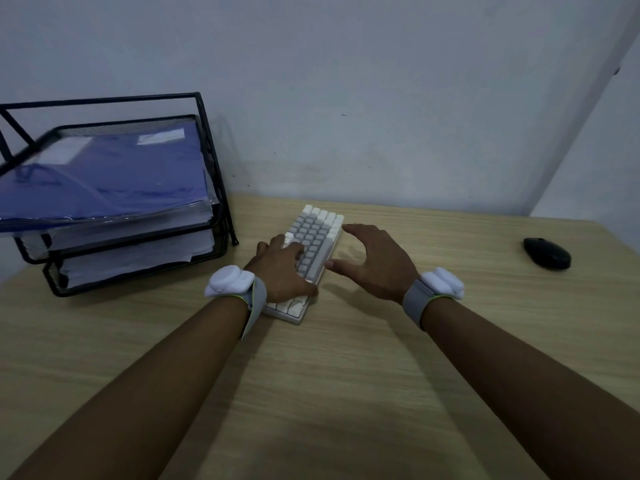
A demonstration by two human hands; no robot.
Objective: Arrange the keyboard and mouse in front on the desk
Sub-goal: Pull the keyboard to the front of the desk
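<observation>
A small white and grey keyboard (317,237) lies on the wooden desk (346,375), turned so that its long side runs away from me toward the wall. My left hand (282,270) rests on its near half, thumb along the right edge, covering several keys. Just to the right of the keyboard, my right hand (375,263) hovers with fingers spread and holds nothing. A black mouse (546,252) sits far right near the desk's edge, apart from both hands.
A black mesh file tray (138,244) with blue folders and papers stands at the left back. The grey wall (346,98) runs behind the desk, and the desk's right edge lies just past the mouse.
</observation>
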